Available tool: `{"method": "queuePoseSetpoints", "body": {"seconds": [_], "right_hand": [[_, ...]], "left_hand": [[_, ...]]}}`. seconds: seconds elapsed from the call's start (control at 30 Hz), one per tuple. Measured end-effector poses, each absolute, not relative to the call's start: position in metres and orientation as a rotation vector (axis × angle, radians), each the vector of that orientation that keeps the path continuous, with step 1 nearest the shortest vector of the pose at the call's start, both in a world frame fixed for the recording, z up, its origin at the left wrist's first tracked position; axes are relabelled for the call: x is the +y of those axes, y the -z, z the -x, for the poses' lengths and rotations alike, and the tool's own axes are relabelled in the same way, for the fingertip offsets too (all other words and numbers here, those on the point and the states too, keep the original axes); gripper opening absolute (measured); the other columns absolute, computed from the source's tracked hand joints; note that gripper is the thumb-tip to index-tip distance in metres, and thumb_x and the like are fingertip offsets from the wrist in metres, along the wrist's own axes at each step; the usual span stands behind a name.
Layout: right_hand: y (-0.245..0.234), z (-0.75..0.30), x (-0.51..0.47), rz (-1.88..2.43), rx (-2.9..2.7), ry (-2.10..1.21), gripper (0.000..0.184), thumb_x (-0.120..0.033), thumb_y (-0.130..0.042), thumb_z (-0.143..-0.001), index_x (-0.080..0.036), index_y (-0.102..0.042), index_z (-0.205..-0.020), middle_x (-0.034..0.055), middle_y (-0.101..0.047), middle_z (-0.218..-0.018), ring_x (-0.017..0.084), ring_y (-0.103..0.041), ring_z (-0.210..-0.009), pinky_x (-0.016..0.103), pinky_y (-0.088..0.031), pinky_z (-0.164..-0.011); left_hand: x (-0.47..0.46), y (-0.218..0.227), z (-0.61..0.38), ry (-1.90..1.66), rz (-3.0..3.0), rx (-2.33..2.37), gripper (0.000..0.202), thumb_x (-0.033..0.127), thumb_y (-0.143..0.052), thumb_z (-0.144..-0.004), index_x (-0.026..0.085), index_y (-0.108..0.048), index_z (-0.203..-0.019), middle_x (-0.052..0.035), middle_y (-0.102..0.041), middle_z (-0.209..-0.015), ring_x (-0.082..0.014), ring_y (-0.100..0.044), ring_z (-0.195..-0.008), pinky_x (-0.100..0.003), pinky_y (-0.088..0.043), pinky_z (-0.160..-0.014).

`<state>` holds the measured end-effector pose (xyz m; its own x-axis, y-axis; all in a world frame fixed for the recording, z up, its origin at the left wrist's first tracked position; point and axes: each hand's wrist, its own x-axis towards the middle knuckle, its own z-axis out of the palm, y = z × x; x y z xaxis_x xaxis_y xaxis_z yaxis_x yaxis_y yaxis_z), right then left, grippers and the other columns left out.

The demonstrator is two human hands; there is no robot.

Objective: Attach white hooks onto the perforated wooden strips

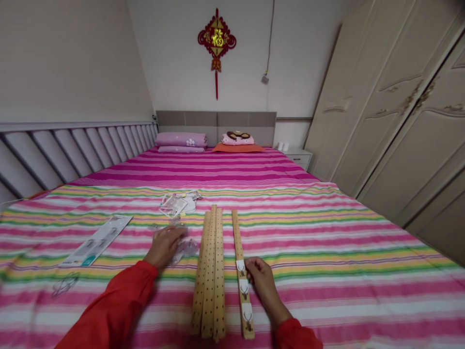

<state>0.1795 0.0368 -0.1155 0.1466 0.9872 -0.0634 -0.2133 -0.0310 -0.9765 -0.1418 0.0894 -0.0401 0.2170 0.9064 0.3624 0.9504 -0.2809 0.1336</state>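
Slat (238, 237) lies on bed (327, 232), running 6–12 o'clock; likely light, stiff: hold by long edges. Right grip (259, 276) curls against its top hook (240, 265), pinch unclear; left grip (165, 245) flat, spread, on packets (187, 248) at 9 o'clock.

**Open ground:** the striped bedspread (327, 252) right of the single wooden strip (237, 232) is left clear out to the bed edge by the wardrobe (392, 121). Only the right hand (259, 276) is found there, just beside the strip's near end. The far half is clear up to the pillows (181, 139).

**Narrow lane:** a gap is left between the single strip and the bundle of three strips (209, 271).

**Obstructed:** the space left of the bundle is taken by clear plastic packets (178, 204), the left hand (165, 245) and a printed card (96, 240).

**Left limit:** padded wall panel (72, 150).
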Motion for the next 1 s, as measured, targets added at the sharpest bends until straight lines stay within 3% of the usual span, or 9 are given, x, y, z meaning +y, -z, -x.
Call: {"method": "queuePoseSetpoints", "body": {"seconds": [0.13,0.3,0.47,0.57,0.7,0.8,1.0], "right_hand": [[0.116,-0.180,0.036,1.159,-0.926,-1.228,0.026,-0.042,-0.068,-0.063,-0.017,-0.062,-0.061,-0.0043,-0.051,-0.042,0.009,-0.040,-0.039,0.022,-0.028,-0.039],[0.117,-0.180,0.037,1.169,-0.928,-1.222,0.027,-0.043,-0.068,-0.063,-0.017,-0.062,-0.060,-0.0041,-0.051,-0.042,0.010,-0.041,-0.039,0.022,-0.028,-0.040],[0.117,-0.180,0.037,1.170,-0.924,-1.230,0.026,-0.042,-0.068,-0.063,-0.017,-0.061,-0.060,-0.0045,-0.050,-0.042,0.009,-0.039,-0.038,0.022,-0.028,-0.039],[0.118,-0.180,0.037,1.163,-0.921,-1.228,0.026,-0.041,-0.068,-0.063,-0.017,-0.061,-0.061,-0.0045,-0.050,-0.042,0.009,-0.040,-0.039,0.022,-0.028,-0.040],[0.119,-0.181,0.038,1.152,-0.923,-1.238,0.027,-0.042,-0.069,-0.062,-0.016,-0.061,-0.060,-0.0043,-0.051,-0.043,0.009,-0.041,-0.039,0.021,-0.029,-0.040],[0.118,-0.181,0.038,1.152,-0.920,-1.238,0.028,-0.043,-0.069,-0.062,-0.017,-0.062,-0.060,-0.0043,-0.051,-0.042,0.009,-0.040,-0.039,0.021,-0.028,-0.040],[0.116,-0.180,0.037,1.165,-0.916,-1.233,0.028,-0.043,-0.070,-0.062,-0.016,-0.062,-0.061,-0.0037,-0.051,-0.043,0.009,-0.041,-0.039,0.022,-0.029,-0.039]], "left_hand": [[0.092,0.044,0.138,0.487,2.370,-1.864,0.036,0.027,-0.043,-0.084,0.026,-0.065,-0.113,-0.0068,-0.072,-0.103,-0.0273,-0.058,-0.104,-0.044,-0.036,-0.091],[0.085,0.033,0.154,0.451,2.247,-1.912,0.025,0.025,-0.049,-0.080,0.024,-0.071,-0.094,-0.0068,-0.072,-0.093,-0.0276,-0.058,-0.099,-0.047,-0.031,-0.093],[0.080,0.027,0.159,0.363,2.158,-1.983,0.030,0.007,-0.050,-0.070,0.027,-0.069,-0.083,-0.0038,-0.072,-0.091,-0.0250,-0.054,-0.101,-0.047,-0.026,-0.095],[0.080,0.029,0.152,0.296,2.184,-1.973,0.026,0.007,-0.050,-0.070,0.024,-0.068,-0.080,-0.0054,-0.071,-0.089,-0.0255,-0.053,-0.099,-0.048,-0.025,-0.095],[0.083,0.033,0.147,0.242,2.164,-1.969,0.028,0.014,-0.047,-0.076,0.023,-0.069,-0.092,-0.0084,-0.070,-0.095,-0.0279,-0.053,-0.099,-0.051,-0.025,-0.093],[0.083,0.034,0.147,0.203,2.197,-1.974,0.027,0.015,-0.050,-0.075,0.028,-0.071,-0.085,-0.0069,-0.069,-0.097,-0.0278,-0.053,-0.100,-0.052,-0.024,-0.093],[0.080,0.035,0.148,0.193,2.186,-2.005,0.023,0.017,-0.055,-0.066,0.026,-0.071,-0.081,-0.0070,-0.067,-0.103,-0.0296,-0.052,-0.105,-0.053,-0.022,-0.095]]}}
